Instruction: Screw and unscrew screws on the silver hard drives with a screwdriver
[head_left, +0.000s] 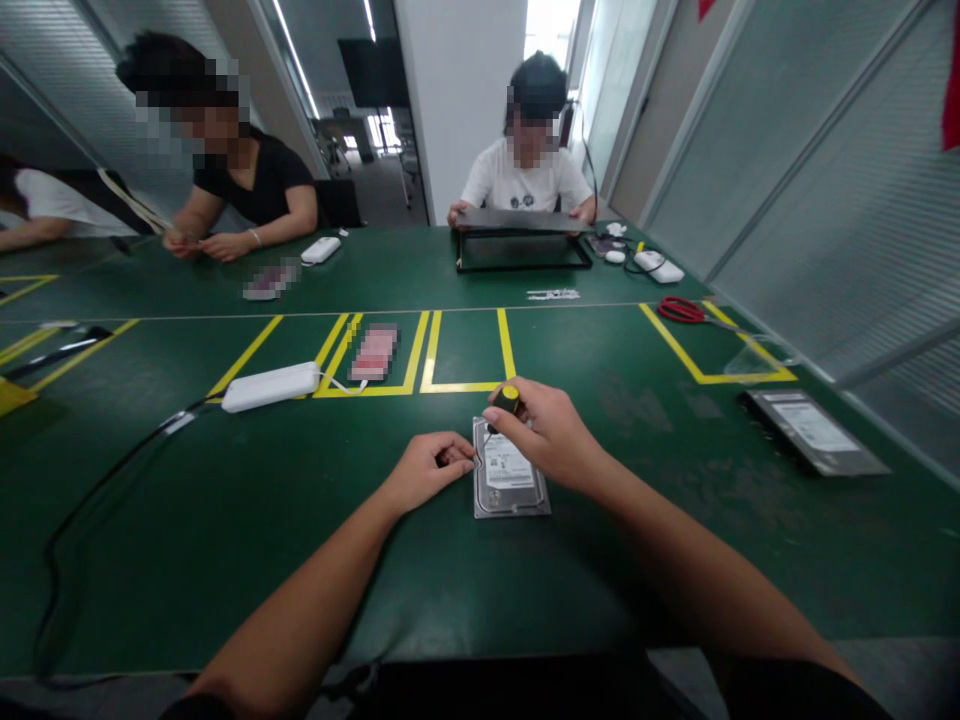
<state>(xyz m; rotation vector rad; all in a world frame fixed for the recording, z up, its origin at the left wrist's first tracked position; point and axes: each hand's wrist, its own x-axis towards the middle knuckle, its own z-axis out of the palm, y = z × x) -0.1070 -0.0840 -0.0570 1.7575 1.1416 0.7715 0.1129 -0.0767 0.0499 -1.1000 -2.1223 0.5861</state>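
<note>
A silver hard drive point(510, 490) with a white label lies flat on the green table. My right hand point(551, 430) is closed around the black and yellow handle of a screwdriver point(509, 398), whose shaft slants down to the upper left part of the drive. The exact spot its tip meets is too small to make out. At the drive's left edge, my left hand point(431, 468) has its fingers curled, with thumb and fingertips against the side of the drive.
To the right lies another hard drive point(814, 432), with red-handled scissors point(682, 310) behind it. A white power strip point(270, 387) and a phone point(375, 352) sit to the left. Across the table, one person holds a dark panel point(521, 220) over a black frame point(525, 266); others sit left.
</note>
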